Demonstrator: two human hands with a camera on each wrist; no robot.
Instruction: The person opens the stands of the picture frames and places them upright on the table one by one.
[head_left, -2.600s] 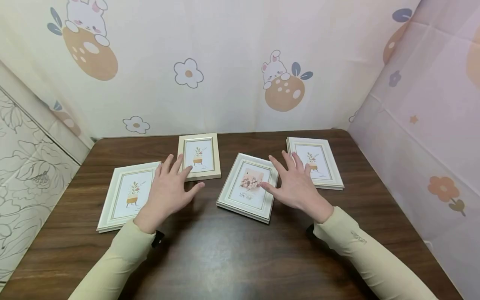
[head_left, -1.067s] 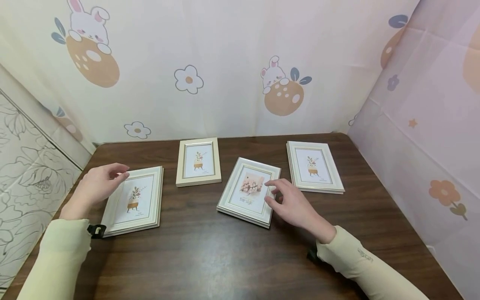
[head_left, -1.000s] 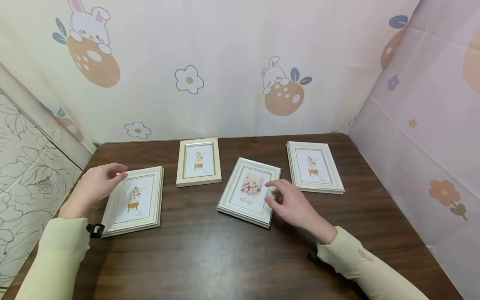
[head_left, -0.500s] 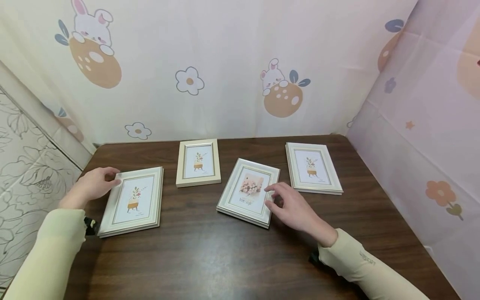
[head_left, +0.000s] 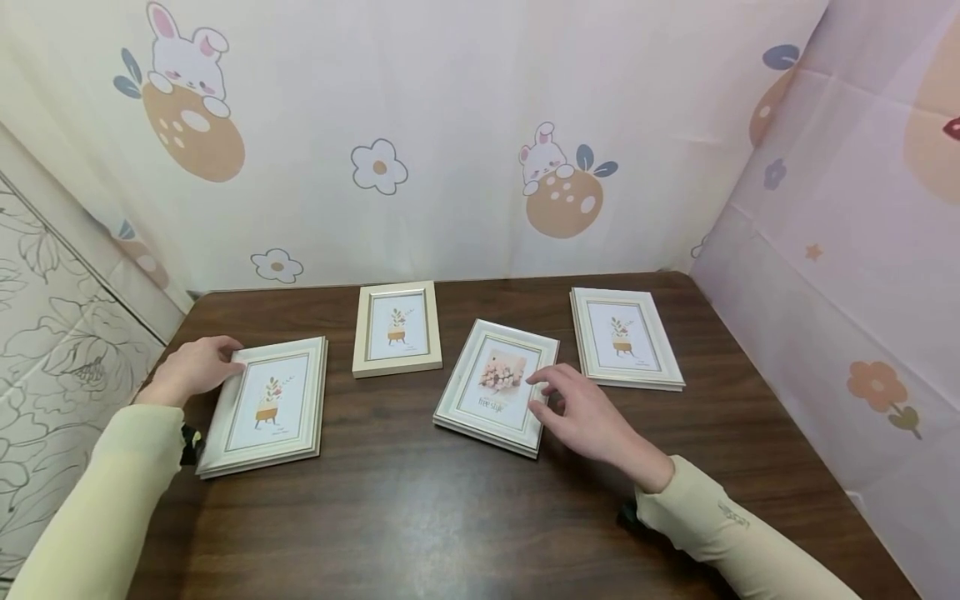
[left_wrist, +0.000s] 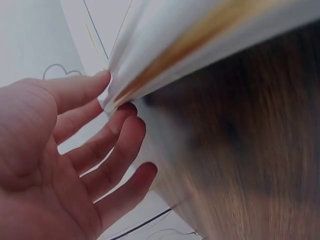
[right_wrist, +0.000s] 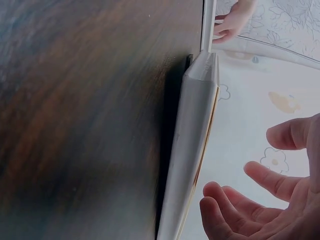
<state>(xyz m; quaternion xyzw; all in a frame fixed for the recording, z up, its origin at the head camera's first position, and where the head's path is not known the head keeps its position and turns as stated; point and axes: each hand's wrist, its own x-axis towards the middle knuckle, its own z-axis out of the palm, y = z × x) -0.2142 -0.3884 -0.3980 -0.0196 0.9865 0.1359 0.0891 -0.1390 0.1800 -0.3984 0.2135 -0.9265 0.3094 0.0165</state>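
Note:
My left hand [head_left: 193, 367] pinches the upper left corner of the leftmost white frame [head_left: 216, 425], which lies flat with a potted-plant picture. In the left wrist view the thumb and forefinger of the left hand [left_wrist: 85, 135] meet at that corner [left_wrist: 165, 55], with the other fingers loosely bent. My right hand [head_left: 592, 417], fingers relaxed, hovers at the right edge of the pink-flower frame [head_left: 459, 392]. The right wrist view shows a gap between the right hand [right_wrist: 270, 195] and this frame's side [right_wrist: 187, 140].
A cream frame [head_left: 397, 365] lies at the back, left of centre, and another white frame [head_left: 663, 333] at the back right. The brown wooden table [head_left: 420, 517] meets a patterned curtain [head_left: 450, 217] behind and a pinkish one [head_left: 840, 292] at the right.
My left hand has moved from above the frames to the leftmost frame's corner and taken hold of it. The right hand moved slightly and its fingers bent, then it stayed nearly still.

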